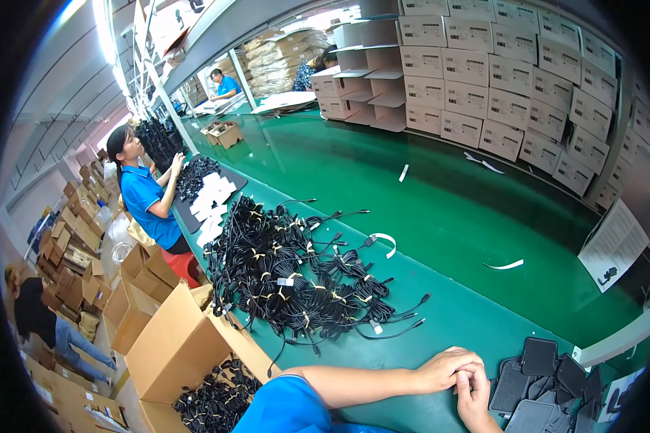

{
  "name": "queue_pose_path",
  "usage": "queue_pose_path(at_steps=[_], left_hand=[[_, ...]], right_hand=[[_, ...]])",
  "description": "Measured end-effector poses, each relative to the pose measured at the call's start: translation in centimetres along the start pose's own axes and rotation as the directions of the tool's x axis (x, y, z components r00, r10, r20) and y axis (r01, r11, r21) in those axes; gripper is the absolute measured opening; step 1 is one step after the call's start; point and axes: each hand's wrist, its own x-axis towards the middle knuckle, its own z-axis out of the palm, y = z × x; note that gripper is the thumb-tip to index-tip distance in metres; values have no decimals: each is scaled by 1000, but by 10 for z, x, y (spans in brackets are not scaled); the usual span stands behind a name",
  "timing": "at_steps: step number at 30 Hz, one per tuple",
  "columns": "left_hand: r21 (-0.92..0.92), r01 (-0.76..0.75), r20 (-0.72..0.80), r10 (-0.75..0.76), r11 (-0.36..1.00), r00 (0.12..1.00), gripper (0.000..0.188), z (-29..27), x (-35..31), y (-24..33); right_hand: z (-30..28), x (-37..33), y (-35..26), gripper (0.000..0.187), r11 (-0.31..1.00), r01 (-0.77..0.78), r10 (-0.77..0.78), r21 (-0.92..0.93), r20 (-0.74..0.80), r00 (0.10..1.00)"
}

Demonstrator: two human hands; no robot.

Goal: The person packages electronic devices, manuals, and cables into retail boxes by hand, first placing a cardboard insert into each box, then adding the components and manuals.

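My left hand (449, 366) rests at the near edge of the green table, its fingers curled together against my right hand (474, 398). Both hands are closed and touch each other. No object shows between them, though their inner sides are hidden. Just right of my right hand lies a pile of flat black rectangular pads (533, 386) with rounded corners, some overlapping. To the left of my hands, a large heap of coiled black cables (289, 267) tied with pale yellow twist ties lies on the table, several plug ends sticking out toward me.
An open carton (177, 339) at my left holds more tied cables (220, 397). A person in blue (148, 191) sits farther along the table by white pieces (213, 198) and small black parts. White boxes (469, 68) are stacked along the far side. Paper strips (504, 265) lie on the green surface (440, 216).
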Motion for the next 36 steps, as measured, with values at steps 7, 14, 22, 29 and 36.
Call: queue_pose_path(at_steps=[7,14,22,29,36], left_hand=[[-3,-30,7,30,1000,1000,21,-1,0,-2],[1,-20,-21,20,1000,1000,21,0,-1,-2],[7,-36,-35,36,999,999,21,2,-2,-3],[11,-27,-41,28,1000,999,21,3,-2,-3],[17,-34,-47,35,999,998,22,3,-2,-5]], right_hand=[[2,2,-6,8,1000,1,-1,7,-18,1000],[4,3,-7,7,998,-33,36,54,-54,998],[4,2,-4,7,999,-38,40,33,-68,997],[3,2,-1,8,998,25,-28,-52,-41,999],[3,2,0,8,999,15,-16,-29,-32,999]])
